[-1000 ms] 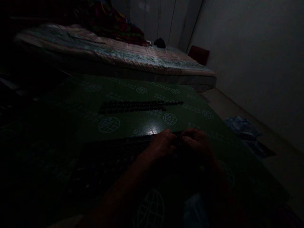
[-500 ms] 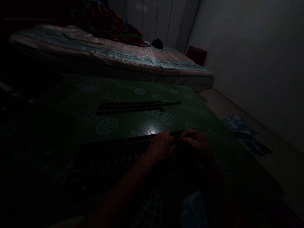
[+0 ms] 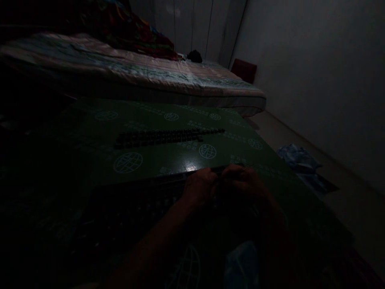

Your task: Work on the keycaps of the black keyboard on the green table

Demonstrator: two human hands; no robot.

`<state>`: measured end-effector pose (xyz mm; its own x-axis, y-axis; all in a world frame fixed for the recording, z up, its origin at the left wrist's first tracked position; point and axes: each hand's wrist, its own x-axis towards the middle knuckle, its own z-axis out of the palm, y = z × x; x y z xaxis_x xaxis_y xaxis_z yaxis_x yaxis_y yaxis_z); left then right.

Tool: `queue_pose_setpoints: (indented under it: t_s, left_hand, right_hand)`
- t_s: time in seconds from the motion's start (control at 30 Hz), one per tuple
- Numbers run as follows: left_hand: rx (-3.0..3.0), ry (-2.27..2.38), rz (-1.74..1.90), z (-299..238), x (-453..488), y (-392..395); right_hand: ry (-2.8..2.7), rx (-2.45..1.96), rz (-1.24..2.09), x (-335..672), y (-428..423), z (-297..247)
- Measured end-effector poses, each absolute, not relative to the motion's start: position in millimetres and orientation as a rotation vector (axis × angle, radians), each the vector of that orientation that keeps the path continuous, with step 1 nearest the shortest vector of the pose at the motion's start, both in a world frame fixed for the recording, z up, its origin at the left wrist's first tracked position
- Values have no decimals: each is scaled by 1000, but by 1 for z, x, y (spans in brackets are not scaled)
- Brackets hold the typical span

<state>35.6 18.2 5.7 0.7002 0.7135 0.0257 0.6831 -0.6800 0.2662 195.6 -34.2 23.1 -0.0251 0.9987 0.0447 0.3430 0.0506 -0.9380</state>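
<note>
Black keyboard point(image 3: 132, 208), beneath fingers point(image 3: 230, 172) near far edge, left hand point(image 3: 199, 186) beside right hand point(image 3: 242, 181)

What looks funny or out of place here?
The small black pieces lined up in rows on the green table look odd: they resemble keyboard keys but lie apart from the dark keyboard. A crumpled bluish thing, maybe cloth, lies on the floor too. It's too dark to tell whether anything is damaged.

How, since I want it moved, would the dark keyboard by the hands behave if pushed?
The keyboard lies flat, so probably won't tip. Its straight far edge suggests a stiff body. It might slide readily, as the tabletop looks glossy.
</note>
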Motion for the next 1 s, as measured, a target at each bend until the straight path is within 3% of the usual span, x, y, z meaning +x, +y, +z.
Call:
queue_pose_setpoints:
  t_s: [1.0]
  left_hand:
    - [2530, 1118, 242, 12, 33, 19]
  right_hand:
    - [-1554, -1608, 774, 177, -23, 26]
